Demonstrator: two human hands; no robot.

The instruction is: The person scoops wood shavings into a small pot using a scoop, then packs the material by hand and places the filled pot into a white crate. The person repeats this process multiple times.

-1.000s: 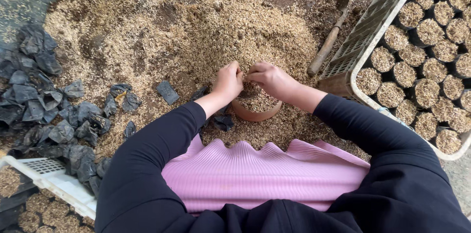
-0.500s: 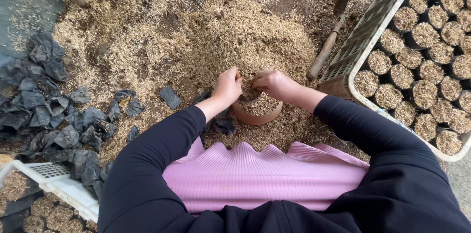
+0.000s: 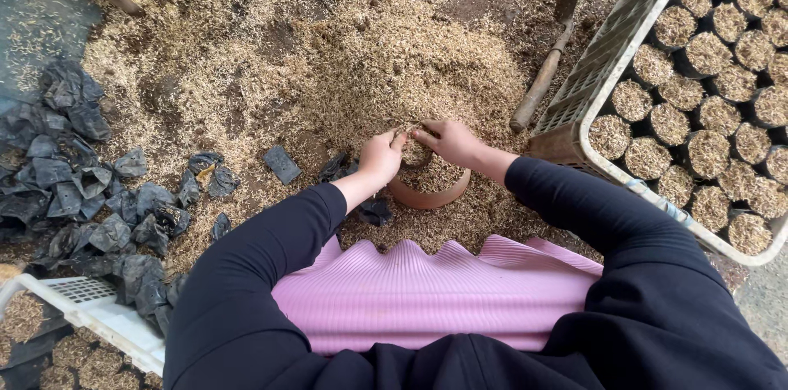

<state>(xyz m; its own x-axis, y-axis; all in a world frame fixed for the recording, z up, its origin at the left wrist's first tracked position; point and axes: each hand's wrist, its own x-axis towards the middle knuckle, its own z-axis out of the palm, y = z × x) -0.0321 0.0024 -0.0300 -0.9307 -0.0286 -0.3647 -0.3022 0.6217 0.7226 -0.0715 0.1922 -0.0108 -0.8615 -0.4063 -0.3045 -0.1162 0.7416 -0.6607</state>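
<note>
Just in front of the husk pile (image 3: 394, 70), your left hand (image 3: 382, 156) and right hand (image 3: 447, 139) curl closed over the far rim of a brown ring-shaped pot (image 3: 427, 189). Press evenly, keeping it level. It looks round, husk-filled, near the pile's edge.

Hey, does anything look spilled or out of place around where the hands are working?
Mostly the black plastic bags: crumpled and strewn loose across the ground on the left, a few stragglers near the left hand. The husk pile sprawls unevenly around the brown ring.
</note>
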